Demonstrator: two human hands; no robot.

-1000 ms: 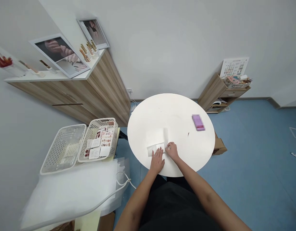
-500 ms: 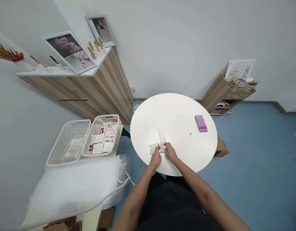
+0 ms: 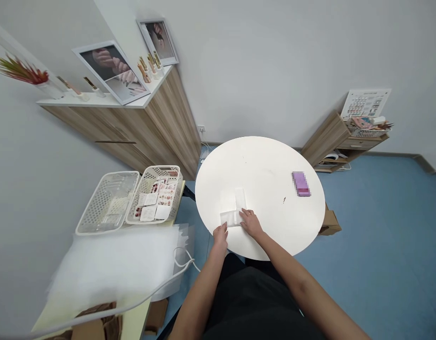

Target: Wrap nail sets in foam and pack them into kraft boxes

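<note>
A folded white paper packet point(image 3: 231, 218) lies near the front edge of the round white table point(image 3: 263, 160), with a narrow white strip point(image 3: 240, 198) rising from it toward the far side. My right hand point(image 3: 251, 223) rests flat on the packet's right end. My left hand point(image 3: 220, 235) is off the packet, just beyond its lower left corner at the table's edge, and holds nothing. A purple block point(image 3: 301, 183), pixelated and unclear in detail, lies to the right.
Two white perforated baskets point(image 3: 107, 203) stand to the left, and the nearer one point(image 3: 154, 196) holds printed cards. A translucent plastic sheet point(image 3: 111, 267) lies below them. A wooden cabinet point(image 3: 150, 127) stands behind, and a small wooden shelf unit point(image 3: 345, 146) stands at far right.
My left hand has left the packet and moved back and left to the table's edge. The whole scene has shifted right in view as my head turned.
</note>
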